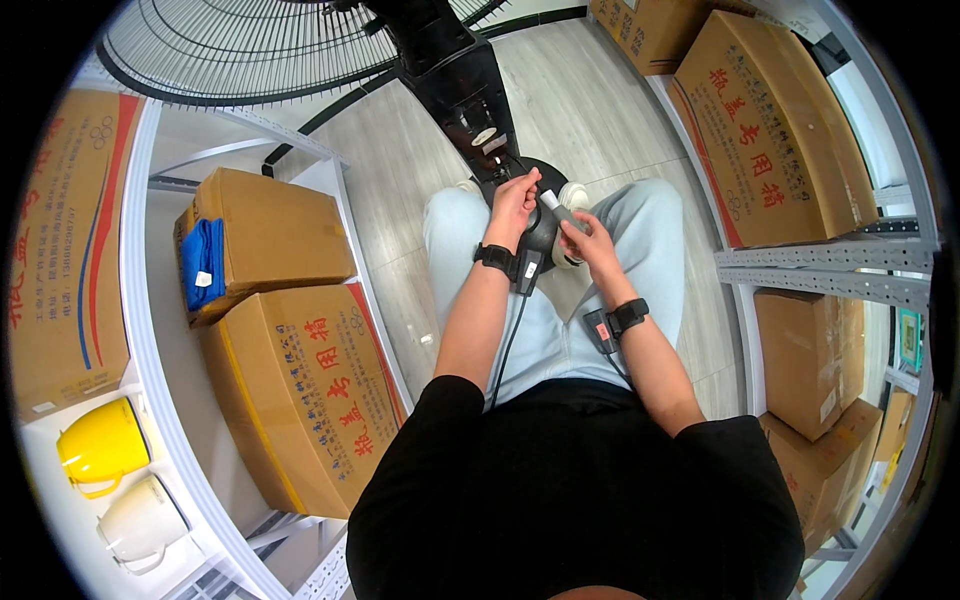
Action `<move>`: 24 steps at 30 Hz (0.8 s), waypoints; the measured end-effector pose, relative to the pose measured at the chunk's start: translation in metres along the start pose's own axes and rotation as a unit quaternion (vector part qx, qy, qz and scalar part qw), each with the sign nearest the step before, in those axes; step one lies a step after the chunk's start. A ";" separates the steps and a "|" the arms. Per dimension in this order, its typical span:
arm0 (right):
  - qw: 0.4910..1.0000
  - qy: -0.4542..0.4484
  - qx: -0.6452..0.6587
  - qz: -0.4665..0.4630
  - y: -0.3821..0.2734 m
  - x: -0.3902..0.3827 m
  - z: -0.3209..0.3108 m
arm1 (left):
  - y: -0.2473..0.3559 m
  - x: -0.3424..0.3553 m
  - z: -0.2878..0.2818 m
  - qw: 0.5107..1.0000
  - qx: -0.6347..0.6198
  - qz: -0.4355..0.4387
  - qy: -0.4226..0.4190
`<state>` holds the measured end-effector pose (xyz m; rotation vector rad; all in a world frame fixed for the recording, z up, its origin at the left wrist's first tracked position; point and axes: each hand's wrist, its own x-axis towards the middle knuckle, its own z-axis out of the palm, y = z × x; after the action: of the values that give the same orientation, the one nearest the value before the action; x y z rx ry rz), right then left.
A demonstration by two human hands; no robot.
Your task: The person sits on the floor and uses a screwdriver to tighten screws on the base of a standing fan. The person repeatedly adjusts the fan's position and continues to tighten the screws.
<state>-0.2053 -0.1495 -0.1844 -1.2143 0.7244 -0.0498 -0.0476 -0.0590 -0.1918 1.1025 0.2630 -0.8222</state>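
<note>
We sit or crouch with our knees apart over a black standing fan [430,60], its round base [538,255] on the grey floor [400,150] between our pale shoes [573,196]. Its post slants up and away from us, toward the wide wire grille [250,50] at the top.

Our left hand [513,208] is at the lower end of the post; its fingers are curled in and pressed together at the tips, and we cannot tell whether they pinch anything small or touch the fan. Our right hand [590,245], just beside it, has its fingers wrapped around a grey cylinder [563,208] with a white end, which tilts up toward the left hand over the fan's base. Each wrist wears a black strap with a small dark box, and a cable runs back from each.

To our left, printed cardboard boxes [305,380] fill a white rack [190,440], with a folded blue cloth [204,265] on one of them and a yellow mug [103,445] beside a white mug [145,522] nearer us. To our right, brown cartons [770,130] stand on another rack [830,260].
</note>
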 end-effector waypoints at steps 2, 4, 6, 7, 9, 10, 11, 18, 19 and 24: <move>0.986 -0.044 0.089 0.130 -0.010 -0.002 -0.004 | 0.004 -0.001 -0.003 0.999 -0.011 -0.030 -0.013; 0.978 -0.075 0.136 0.140 -0.011 -0.003 -0.009 | 0.006 -0.002 -0.005 0.999 -0.021 -0.040 -0.031; 0.982 -0.066 0.130 0.118 -0.010 -0.003 -0.007 | 0.005 -0.003 -0.007 0.998 -0.030 -0.029 -0.052; 0.990 -0.040 0.099 0.091 -0.007 -0.001 -0.003 | 0.005 -0.003 -0.006 0.998 -0.022 -0.025 -0.049; 0.998 0.001 0.049 0.033 -0.003 -0.001 0.000 | 0.004 -0.002 -0.005 0.999 -0.006 -0.018 -0.042; 0.999 0.015 0.030 0.004 -0.001 -0.001 0.002 | 0.004 -0.002 -0.006 0.999 -0.008 -0.017 -0.040; 0.999 0.029 0.011 -0.026 0.001 -0.002 0.002 | 0.004 -0.001 -0.006 0.999 -0.010 -0.016 -0.037; 0.987 -0.055 0.128 0.076 -0.011 -0.002 -0.011 | 0.006 -0.003 -0.005 0.999 -0.012 0.000 -0.044; 0.994 -0.030 0.093 0.051 -0.008 -0.003 -0.005 | 0.005 -0.002 -0.006 0.999 -0.013 0.000 -0.039; 1.000 -0.006 0.017 0.002 0.002 -0.001 -0.007 | 0.001 0.001 -0.008 0.999 -0.027 -0.003 -0.024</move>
<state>-0.2102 -0.1538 -0.1864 -1.1805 0.7137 -0.0510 -0.0443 -0.0523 -0.1955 1.0315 0.2473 -0.8418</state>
